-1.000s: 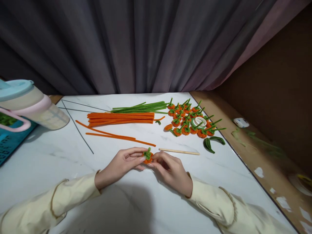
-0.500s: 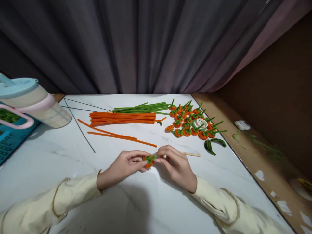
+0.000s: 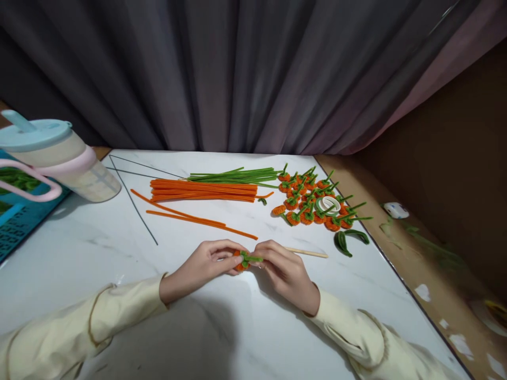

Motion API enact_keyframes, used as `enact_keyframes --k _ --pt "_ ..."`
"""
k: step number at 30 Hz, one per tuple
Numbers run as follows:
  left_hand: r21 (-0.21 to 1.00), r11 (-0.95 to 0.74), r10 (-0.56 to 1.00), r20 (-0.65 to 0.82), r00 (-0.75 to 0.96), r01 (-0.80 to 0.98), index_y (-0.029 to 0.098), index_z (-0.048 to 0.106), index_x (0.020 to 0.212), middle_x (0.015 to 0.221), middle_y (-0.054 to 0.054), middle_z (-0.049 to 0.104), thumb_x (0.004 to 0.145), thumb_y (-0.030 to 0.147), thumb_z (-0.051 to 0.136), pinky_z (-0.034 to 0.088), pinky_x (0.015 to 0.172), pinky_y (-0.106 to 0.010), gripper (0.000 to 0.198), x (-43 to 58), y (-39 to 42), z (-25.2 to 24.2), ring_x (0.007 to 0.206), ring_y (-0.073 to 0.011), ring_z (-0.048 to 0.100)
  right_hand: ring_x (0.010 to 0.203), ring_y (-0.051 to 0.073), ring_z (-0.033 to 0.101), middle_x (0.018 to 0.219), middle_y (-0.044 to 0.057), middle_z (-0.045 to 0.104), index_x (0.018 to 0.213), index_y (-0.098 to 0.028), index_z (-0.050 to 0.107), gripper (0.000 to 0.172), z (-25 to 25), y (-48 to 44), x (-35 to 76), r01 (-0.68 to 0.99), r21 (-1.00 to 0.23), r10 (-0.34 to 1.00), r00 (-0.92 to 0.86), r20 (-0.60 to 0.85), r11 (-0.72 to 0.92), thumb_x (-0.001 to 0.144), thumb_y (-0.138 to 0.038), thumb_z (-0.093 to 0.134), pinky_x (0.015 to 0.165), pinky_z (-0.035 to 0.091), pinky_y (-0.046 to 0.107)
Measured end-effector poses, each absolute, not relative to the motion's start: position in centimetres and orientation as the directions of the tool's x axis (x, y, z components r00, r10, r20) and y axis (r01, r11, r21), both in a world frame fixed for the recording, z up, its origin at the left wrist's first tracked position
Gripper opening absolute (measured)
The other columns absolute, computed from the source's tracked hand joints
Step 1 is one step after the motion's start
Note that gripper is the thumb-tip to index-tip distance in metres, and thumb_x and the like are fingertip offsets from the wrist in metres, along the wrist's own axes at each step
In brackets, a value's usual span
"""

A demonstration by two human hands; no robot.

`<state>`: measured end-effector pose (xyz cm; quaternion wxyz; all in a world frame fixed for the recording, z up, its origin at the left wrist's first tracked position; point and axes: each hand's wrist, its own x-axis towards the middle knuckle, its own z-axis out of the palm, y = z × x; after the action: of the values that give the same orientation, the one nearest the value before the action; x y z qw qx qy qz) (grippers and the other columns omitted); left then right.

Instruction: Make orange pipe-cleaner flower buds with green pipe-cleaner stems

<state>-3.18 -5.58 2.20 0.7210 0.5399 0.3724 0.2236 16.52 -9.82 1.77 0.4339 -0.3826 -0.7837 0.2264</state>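
Both hands meet low over the white marble table [image 3: 198, 338]. My left hand [image 3: 206, 264] pinches a small orange pipe-cleaner pumpkin [image 3: 240, 262]. Its green stem [image 3: 252, 258] lies sideways, and the fingers of my right hand [image 3: 283, 269] are closed on it. A thin wooden stick [image 3: 307, 253] lies just behind my right hand. Further back sit a bundle of orange pipe cleaners [image 3: 204, 190], two loose orange ones [image 3: 198, 220] and a bundle of green ones [image 3: 237, 174].
A heap of finished orange pumpkins with green stems [image 3: 312, 203] and a white tape roll [image 3: 328, 203] lie at the back right, with green leaf shapes [image 3: 346, 238] beside them. A lidded jug [image 3: 59, 158] and blue basket [image 3: 16, 216] stand left. Thin wires [image 3: 134, 203] cross the table.
The green stem has gone from upright to lying sideways toward my right hand, which now grips it. The camera has tilted slightly, shifting the scene.
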Motion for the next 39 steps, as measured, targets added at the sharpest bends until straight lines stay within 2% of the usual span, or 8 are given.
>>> enact_keyframes --k 9,17,20,25,29,32,34,39 --pt "0.958 0.265 0.737 -0.272 0.619 0.105 0.014 0.068 0.091 0.087 -0.005 0.066 0.077 0.034 0.066 0.053 0.072 -0.029 0.024 -2.9 -5.6 1.8 0.080 -0.0171 0.061 0.077 0.016 0.057 0.086 0.008 0.060 0.093 -0.018 0.054 0.022 2.0 -9.1 16.6 0.484 -0.547 0.729 -0.494 0.474 0.683 0.088 -0.005 0.037 0.064 0.048 0.026" --pt "0.948 0.308 0.731 -0.290 0.618 0.079 0.012 0.068 0.085 0.083 -0.004 0.065 0.074 0.026 0.068 0.052 0.073 -0.028 0.018 -2.8 -5.7 2.1 0.079 -0.0153 0.060 0.072 0.016 0.057 0.082 0.007 0.060 0.079 -0.018 0.052 0.022 3.7 -7.7 16.5 0.516 -0.574 0.746 -0.604 0.283 0.636 0.078 0.000 0.038 0.062 0.046 0.024" --pt "0.940 0.336 0.724 -0.297 0.622 0.058 0.012 0.068 0.083 0.082 -0.004 0.064 0.074 0.026 0.069 0.052 0.074 -0.027 0.017 -2.9 -5.7 2.1 0.079 -0.0151 0.060 0.069 0.015 0.055 0.079 0.006 0.058 0.077 -0.018 0.052 0.021 4.1 -7.5 16.3 0.524 -0.589 0.758 -0.599 0.258 0.615 0.081 -0.002 0.039 0.060 0.045 0.024" --pt "0.817 0.577 0.641 -0.435 0.632 -0.024 0.014 0.066 0.090 0.089 -0.005 0.066 0.074 0.031 0.071 0.054 0.075 -0.029 0.024 -3.3 -5.0 2.5 0.080 -0.0152 0.063 0.069 0.014 0.055 0.086 0.006 0.059 0.093 -0.018 0.054 0.007 4.0 -8.3 16.8 0.509 -0.649 0.818 -0.452 0.357 0.565 0.090 -0.016 0.047 0.060 0.046 0.024" --pt "0.723 0.685 0.590 -0.480 0.650 -0.088 0.013 0.065 0.089 0.090 -0.005 0.065 0.077 0.031 0.070 0.054 0.073 -0.023 0.023 -3.3 -4.7 2.8 0.075 -0.0110 0.062 0.085 0.018 0.059 0.095 0.010 0.062 0.106 -0.018 0.052 0.016 3.4 -10.2 17.3 0.557 -0.510 0.749 -0.397 0.530 0.656 0.090 -0.016 0.049 0.067 0.049 0.027" --pt "0.741 0.668 0.577 -0.458 0.677 -0.067 0.012 0.064 0.085 0.084 -0.004 0.062 0.079 0.037 0.067 0.054 0.069 -0.022 0.026 -2.9 -5.2 2.8 0.071 -0.0098 0.058 0.082 0.019 0.059 0.094 0.010 0.064 0.108 -0.016 0.053 0.020 2.7 -11.5 17.1 0.605 -0.360 0.680 -0.458 0.573 0.711 0.089 -0.012 0.048 0.066 0.049 0.030" --pt "0.787 0.616 0.583 -0.429 0.690 -0.031 0.012 0.061 0.080 0.073 -0.001 0.057 0.079 0.044 0.064 0.053 0.060 -0.021 0.032 -2.6 -5.7 2.8 0.064 -0.0092 0.054 0.079 0.019 0.059 0.093 0.011 0.065 0.109 -0.015 0.052 0.020 2.4 -11.8 16.8 0.609 -0.324 0.662 -0.482 0.574 0.724 0.089 -0.011 0.047 0.063 0.049 0.030" --pt "0.885 0.452 0.642 -0.410 0.648 0.112 0.014 0.050 0.069 0.054 0.004 0.050 0.080 0.057 0.054 0.039 0.038 -0.018 0.045 -1.9 -6.3 2.7 0.042 -0.0061 0.043 0.082 0.019 0.058 0.094 0.010 0.063 0.113 -0.017 0.050 0.022 2.0 -11.6 16.4 0.563 -0.480 0.731 -0.405 0.549 0.673 0.090 -0.016 0.048 0.066 0.050 0.029"
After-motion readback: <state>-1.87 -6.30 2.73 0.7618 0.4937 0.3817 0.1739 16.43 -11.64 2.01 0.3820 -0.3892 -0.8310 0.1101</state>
